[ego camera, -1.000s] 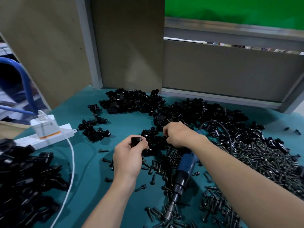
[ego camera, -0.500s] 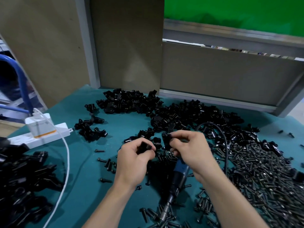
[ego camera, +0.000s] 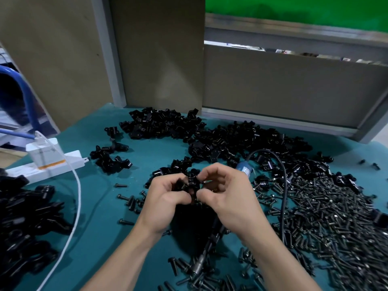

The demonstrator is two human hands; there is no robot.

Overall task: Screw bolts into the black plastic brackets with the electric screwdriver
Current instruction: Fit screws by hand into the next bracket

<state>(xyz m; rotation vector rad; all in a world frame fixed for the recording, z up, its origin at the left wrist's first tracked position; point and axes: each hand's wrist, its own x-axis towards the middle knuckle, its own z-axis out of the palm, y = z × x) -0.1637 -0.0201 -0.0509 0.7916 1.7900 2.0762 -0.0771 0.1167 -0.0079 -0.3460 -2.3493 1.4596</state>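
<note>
My left hand (ego camera: 165, 198) and my right hand (ego camera: 226, 194) meet above the middle of the teal table, both pinching a small black plastic bracket (ego camera: 190, 183) between them. A thin bolt tip (ego camera: 207, 181) shows at my right fingers. The electric screwdriver (ego camera: 210, 244) lies on the table under my right wrist, its blue end (ego camera: 243, 168) behind the hand and its bit pointing toward me. A heap of loose black brackets (ego camera: 220, 139) lies beyond the hands. A large spread of dark bolts (ego camera: 327, 217) covers the right side.
A white power strip (ego camera: 48, 166) with a plug and white cable (ego camera: 73, 206) sits at the left edge. More black brackets (ego camera: 25, 223) are piled at the near left. The screwdriver's black cord (ego camera: 283, 185) loops over the bolts. Brown panels wall the table's back.
My right hand left the bracket heap carrying a piece and came to my left hand. Both hands now hold the bracket together, nearer to me.
</note>
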